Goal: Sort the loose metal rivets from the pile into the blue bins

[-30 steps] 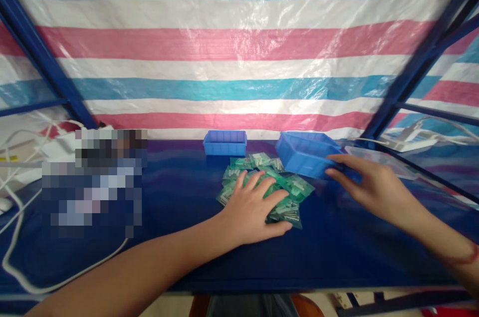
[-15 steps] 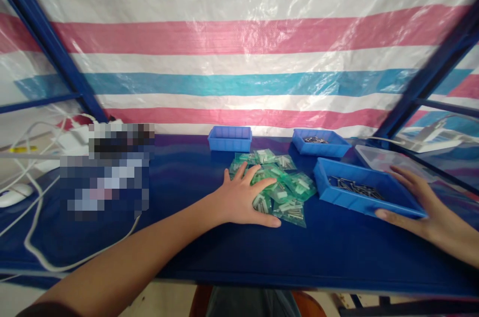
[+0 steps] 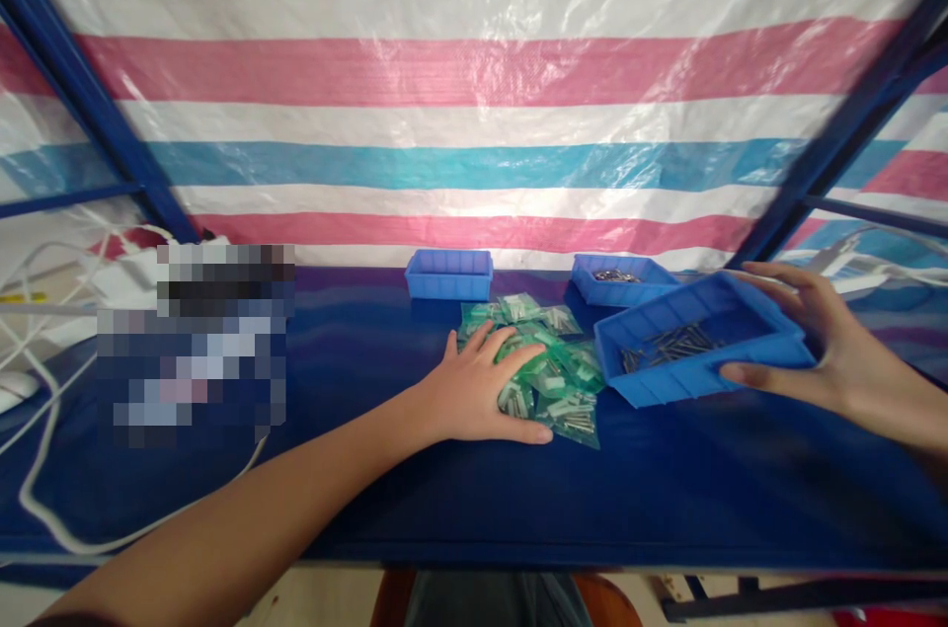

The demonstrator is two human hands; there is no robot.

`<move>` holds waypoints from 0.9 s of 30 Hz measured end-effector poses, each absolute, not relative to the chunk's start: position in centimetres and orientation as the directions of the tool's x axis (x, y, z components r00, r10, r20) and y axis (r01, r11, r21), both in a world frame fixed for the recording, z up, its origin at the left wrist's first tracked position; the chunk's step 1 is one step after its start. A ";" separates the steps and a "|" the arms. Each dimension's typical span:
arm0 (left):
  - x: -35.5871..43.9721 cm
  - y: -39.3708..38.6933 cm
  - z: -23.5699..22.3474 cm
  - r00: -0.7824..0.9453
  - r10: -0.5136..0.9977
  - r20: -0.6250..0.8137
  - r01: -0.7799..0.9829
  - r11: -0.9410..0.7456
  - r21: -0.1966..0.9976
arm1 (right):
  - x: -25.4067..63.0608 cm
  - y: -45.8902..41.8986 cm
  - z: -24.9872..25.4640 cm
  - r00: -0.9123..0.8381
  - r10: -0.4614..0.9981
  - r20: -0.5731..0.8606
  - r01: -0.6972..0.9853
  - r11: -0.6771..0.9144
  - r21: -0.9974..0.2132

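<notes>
My left hand (image 3: pixel 478 395) lies palm down with its fingers spread over a pile of small green-tinted plastic bags (image 3: pixel 570 400). White pieces and metal screws show through the bags. My right hand (image 3: pixel 836 341) grips the right end of a blue plastic bin (image 3: pixel 681 385), thumb on the near side and fingers at the far side. Loose dark screws (image 3: pixel 677 343) lie inside it. The bin is raised at its right end and tilts down to the left, its low end beside the bags. Whether that end touches the table, I cannot tell.
Two more blue bins stand at the back: one (image 3: pixel 449 289) behind the bags, the other (image 3: pixel 626 289) holding small metal parts. White cables (image 3: pixel 44 509) and a blurred-out area are on the left. Blue frame posts and a striped plastic sheet (image 3: pixel 444 74) close off the back.
My right hand has lifted the right end of the screw bin and shifted it left, tilting it toward the bags. My left hand stays spread on the bags. The view has shifted slightly.
</notes>
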State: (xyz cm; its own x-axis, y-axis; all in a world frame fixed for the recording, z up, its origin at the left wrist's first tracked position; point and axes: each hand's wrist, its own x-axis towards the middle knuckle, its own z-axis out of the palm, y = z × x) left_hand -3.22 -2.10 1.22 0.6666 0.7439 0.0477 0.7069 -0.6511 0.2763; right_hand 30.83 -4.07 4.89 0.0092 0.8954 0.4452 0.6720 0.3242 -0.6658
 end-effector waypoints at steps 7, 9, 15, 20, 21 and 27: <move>-3.3 -2.0 1.0 0.675 0.735 0.068 0.691 -0.662 0.291 | 27.1 -2.6 6.5 -0.155 0.890 0.430 0.672 0.414 -0.614; -3.3 -2.0 0.9 0.676 0.733 0.074 0.689 -0.665 0.288 | 26.0 -2.4 6.9 -0.149 0.903 0.403 0.651 0.396 -0.648; -3.3 -2.0 0.7 0.688 0.720 0.092 0.673 -0.681 0.288 | 22.5 -1.0 8.5 -0.305 0.790 0.532 0.669 0.575 -0.470; -3.0 -2.1 0.5 0.678 0.722 0.138 0.666 -0.683 0.300 | 19.4 0.9 9.4 -0.528 0.654 0.542 0.625 0.731 -0.274; -2.9 -2.1 0.5 0.675 0.722 0.153 0.664 -0.684 0.301 | 18.9 1.3 9.4 -0.564 0.630 0.534 0.611 0.753 -0.242; -2.4 -1.8 0.6 0.707 0.651 0.275 0.599 -0.759 0.256 | 16.1 2.2 9.3 -0.668 0.562 0.488 0.558 0.812 -0.171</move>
